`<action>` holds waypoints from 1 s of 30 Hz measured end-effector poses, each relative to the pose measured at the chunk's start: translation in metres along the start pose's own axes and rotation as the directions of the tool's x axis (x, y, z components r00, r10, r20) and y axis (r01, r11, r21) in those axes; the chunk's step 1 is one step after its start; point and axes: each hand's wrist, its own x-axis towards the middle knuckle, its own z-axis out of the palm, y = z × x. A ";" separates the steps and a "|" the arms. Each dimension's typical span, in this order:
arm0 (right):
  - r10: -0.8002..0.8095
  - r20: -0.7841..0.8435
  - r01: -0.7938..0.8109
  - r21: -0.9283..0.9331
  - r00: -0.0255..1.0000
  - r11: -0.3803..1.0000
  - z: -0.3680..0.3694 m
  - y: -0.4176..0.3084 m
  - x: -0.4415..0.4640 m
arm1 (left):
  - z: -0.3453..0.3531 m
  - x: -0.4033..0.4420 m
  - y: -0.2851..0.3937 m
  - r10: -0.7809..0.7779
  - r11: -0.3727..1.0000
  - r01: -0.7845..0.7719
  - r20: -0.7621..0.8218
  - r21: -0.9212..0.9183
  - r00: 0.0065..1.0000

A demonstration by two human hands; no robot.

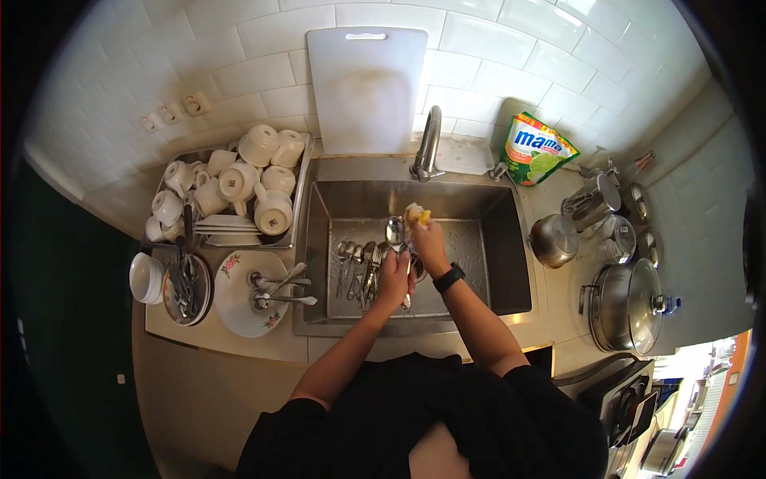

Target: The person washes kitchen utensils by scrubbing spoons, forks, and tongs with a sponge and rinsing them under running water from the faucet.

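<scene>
My left hand (392, 281) is closed around a metal spoon (395, 230), its bowl pointing up and away from me over the sink (523, 279). Close beside it, my right hand (430, 246) grips a yellow and whitish sponge (416, 214), near the spoon's bowl. Whether sponge and spoon touch, I cannot tell. Several spoons and forks (359, 267) lie on the sink floor left of my hands. Something round and dark, partly hidden by my wrists, sits under my hands.
Left of the sink stand a metal tray (297, 209) of white cups, a floral plate (227, 295) with spoons, and stacked plates (169, 291) with cutlery. A faucet (430, 144), cutting board (367, 96) and green pouch (536, 150) are behind. Right are pots (630, 307) and a kettle-like vessel (554, 240).
</scene>
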 end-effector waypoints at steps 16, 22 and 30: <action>-0.129 0.028 0.122 0.172 0.991 0.977 0.001 0.010 -0.013 | -0.012 0.005 0.015 -0.050 0.997 0.047 0.037 0.067 0.998; 0.066 0.133 -0.102 0.287 0.989 0.953 -0.010 0.004 -0.024 | -0.016 0.008 0.005 -0.020 0.990 0.014 0.041 0.143 0.999; -0.160 -0.086 0.166 0.075 0.983 0.983 -0.014 -0.004 -0.020 | -0.020 0.005 0.016 -0.119 0.952 0.073 0.138 0.297 0.983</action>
